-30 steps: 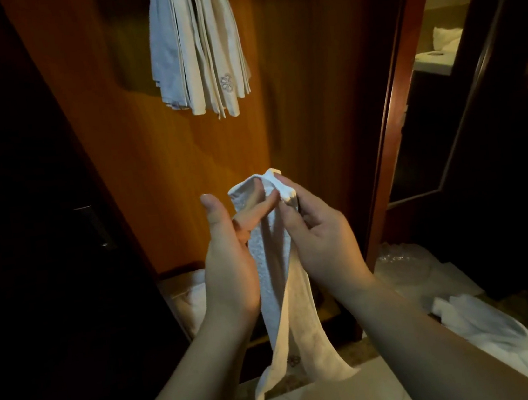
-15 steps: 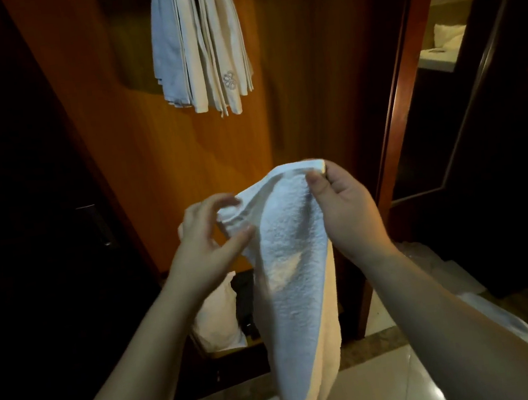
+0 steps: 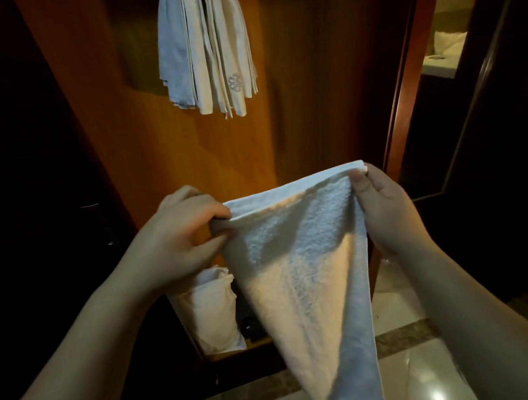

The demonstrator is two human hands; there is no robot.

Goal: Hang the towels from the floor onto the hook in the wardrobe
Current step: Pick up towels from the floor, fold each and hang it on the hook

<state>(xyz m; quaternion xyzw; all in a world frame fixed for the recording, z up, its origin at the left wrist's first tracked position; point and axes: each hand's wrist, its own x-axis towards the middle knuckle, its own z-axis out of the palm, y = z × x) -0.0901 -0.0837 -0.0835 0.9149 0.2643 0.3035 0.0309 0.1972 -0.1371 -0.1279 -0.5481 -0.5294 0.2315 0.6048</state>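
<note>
At mid-frame the left hand [image 3: 177,233] and right hand [image 3: 381,205] each pinch a top corner of the spread towel [image 3: 300,262], which next needs lifting toward the hung towels [image 3: 204,47] at upper centre.

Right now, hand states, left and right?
Left hand: pinching the top-left corner of the white towel.
Right hand: pinching the same towel's top-right corner.
</note>
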